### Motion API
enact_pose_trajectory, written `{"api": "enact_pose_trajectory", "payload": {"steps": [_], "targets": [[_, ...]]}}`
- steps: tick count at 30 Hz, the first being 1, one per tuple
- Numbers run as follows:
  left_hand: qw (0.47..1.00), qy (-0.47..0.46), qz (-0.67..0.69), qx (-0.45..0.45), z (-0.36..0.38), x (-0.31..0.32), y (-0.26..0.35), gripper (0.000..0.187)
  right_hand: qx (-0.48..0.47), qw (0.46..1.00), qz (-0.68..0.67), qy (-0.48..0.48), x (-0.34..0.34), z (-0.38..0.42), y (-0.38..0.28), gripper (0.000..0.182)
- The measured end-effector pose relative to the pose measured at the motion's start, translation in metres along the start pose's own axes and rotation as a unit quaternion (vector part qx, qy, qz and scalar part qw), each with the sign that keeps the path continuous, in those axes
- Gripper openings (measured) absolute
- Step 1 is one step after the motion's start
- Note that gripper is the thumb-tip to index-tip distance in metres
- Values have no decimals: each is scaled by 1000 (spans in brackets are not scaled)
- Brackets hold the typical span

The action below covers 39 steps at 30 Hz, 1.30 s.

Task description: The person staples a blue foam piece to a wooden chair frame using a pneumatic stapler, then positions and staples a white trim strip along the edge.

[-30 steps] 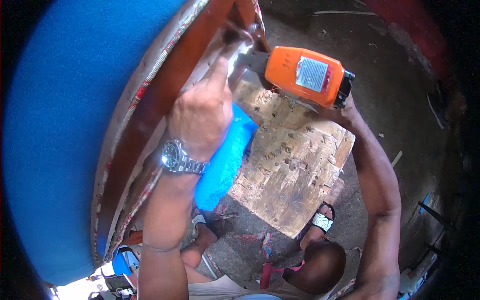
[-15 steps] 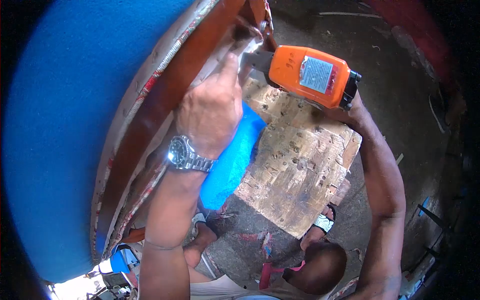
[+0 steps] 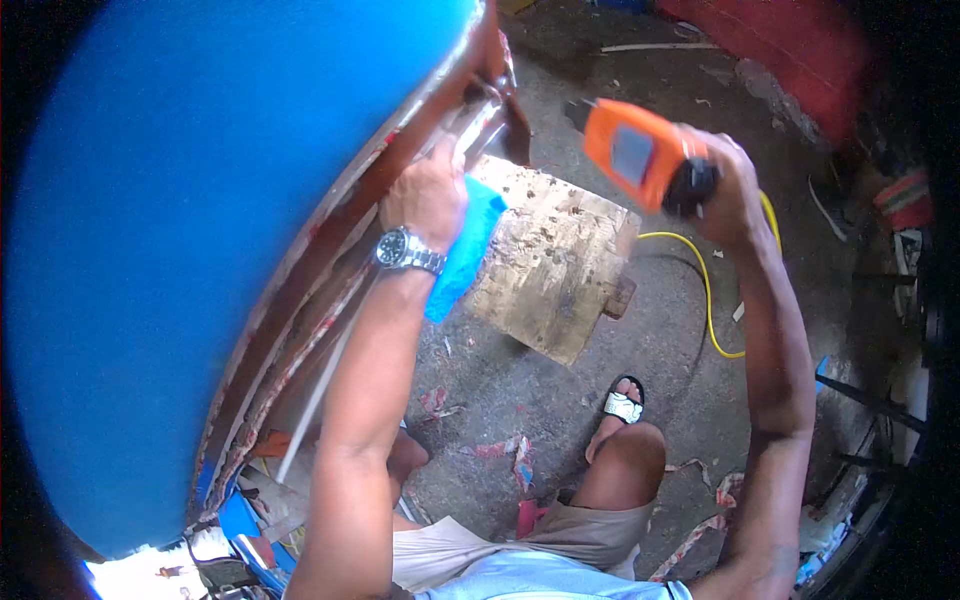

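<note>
My left hand (image 3: 425, 205), with a metal watch on the wrist, is closed on pale fabric (image 3: 474, 122) along the reddish-brown edge (image 3: 490, 62) of a large blue upholstered piece (image 3: 230, 220). Its fingertips are partly hidden. Below that hand hangs a loose flap of bright blue fabric (image 3: 466, 250). Held up to the right, clear of the upholstery, is an orange staple gun (image 3: 640, 155), slightly blurred. My right hand (image 3: 735, 185) is wrapped round its handle, and its nose points to the upper left.
A worn wooden block top (image 3: 550, 265) stands between my arms, beside the upholstered piece. From near the gun a yellow hose (image 3: 708, 295) curves down to the floor. Fabric scraps (image 3: 520, 455) lie by my sandalled foot (image 3: 624, 400). A red surface (image 3: 790, 50) is at the upper right.
The staple gun has moved away from the fabric edge, to the right, in my right hand. My left hand stays at the edge, its extended finger now drawn in. The yellow hose has come into view.
</note>
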<state>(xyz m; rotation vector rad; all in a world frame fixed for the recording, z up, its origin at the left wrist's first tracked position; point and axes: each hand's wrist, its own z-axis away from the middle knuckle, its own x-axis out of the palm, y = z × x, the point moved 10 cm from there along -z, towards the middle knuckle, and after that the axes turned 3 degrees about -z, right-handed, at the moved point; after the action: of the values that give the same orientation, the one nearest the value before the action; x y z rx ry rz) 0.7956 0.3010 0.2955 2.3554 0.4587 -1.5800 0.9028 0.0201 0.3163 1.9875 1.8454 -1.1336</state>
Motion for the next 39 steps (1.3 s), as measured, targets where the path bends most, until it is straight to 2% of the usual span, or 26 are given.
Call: {"api": "enact_pose_trajectory", "payload": {"steps": [2,3,4,5,6,7,8,9,10,12,13,14,15,18,20,22,23,25,27,28,29,32,33,35,36,39], "targets": [[998,24,56,21,5,3,-5,33,3,994,106,-42,-11,12,-32,49],[998,-37,42,-18,12,-10,-2,36,-2,984,160,-75,-10,20,-46,45],[998,-7,22,66,22,-11,-1,39,-42,979,186,-77,-9,31,-59,42],[996,7,-27,82,36,-26,5,38,-82,971,213,-77,-8,43,-72,39],[986,127,22,104,61,-59,9,35,-93,981,150,-86,-9,48,-87,40],[972,207,85,73,90,-99,14,30,-98,972,185,-109,-6,57,-101,40],[979,143,141,-37,121,-112,11,26,-119,971,173,-110,-2,61,-117,41],[975,5,201,-92,148,-107,16,27,-138,971,162,-106,5,65,-129,42],[923,-114,330,-162,182,-93,24,36,-156,971,153,-97,6,71,-139,43],[849,-101,478,-202,255,-51,52,61,-196,951,178,-161,22,99,-139,43],[731,-273,573,-250,288,-25,77,71,-178,956,149,-180,25,103,-151,41],[626,-217,689,-294,310,-9,98,77,-188,955,139,-183,25,108,-160,41],[490,-281,760,-321,320,-32,120,75,-209,952,139,-175,23,110,-170,41],[496,-147,768,-376,321,-36,125,71,-252,943,159,-150,15,114,-196,42],[488,-118,781,-370,319,-54,130,71,-265,939,181,-122,1,114,-212,42],[507,-118,782,-344,317,-44,125,68,-249,941,212,-86,-21,108,-234,42],[507,-141,788,-320,313,-34,132,66,-166,948,255,-98,-38,100,-242,44],[440,-110,852,-262,297,-50,123,57,-94,976,196,3,-76,127,-238,53],[497,-133,809,-286,296,-54,103,53,101,989,55,95,-91,179,-205,68],[495,-135,817,-264,295,-44,101,54,239,957,-130,98,-82,193,-183,74],[502,-132,819,-245,296,-37,106,54,354,870,-325,113,-58,200,-170,81],[528,-93,821,-198,278,-35,114,54,329,752,-541,185,-32,166,-167,77],[553,-118,806,-174,272,-35,117,55,306,716,-597,191,-23,151,-159,72],[602,-158,773,-125,258,-35,121,57,396,676,-589,200,-18,142,-141,66],[597,-162,777,-118,248,-38,124,60,440,652,-584,199,-18,136,-138,63],[594,-176,777,-115,225,-43,128,66,345,700,-585,220,-12,114,-141,38]]}}
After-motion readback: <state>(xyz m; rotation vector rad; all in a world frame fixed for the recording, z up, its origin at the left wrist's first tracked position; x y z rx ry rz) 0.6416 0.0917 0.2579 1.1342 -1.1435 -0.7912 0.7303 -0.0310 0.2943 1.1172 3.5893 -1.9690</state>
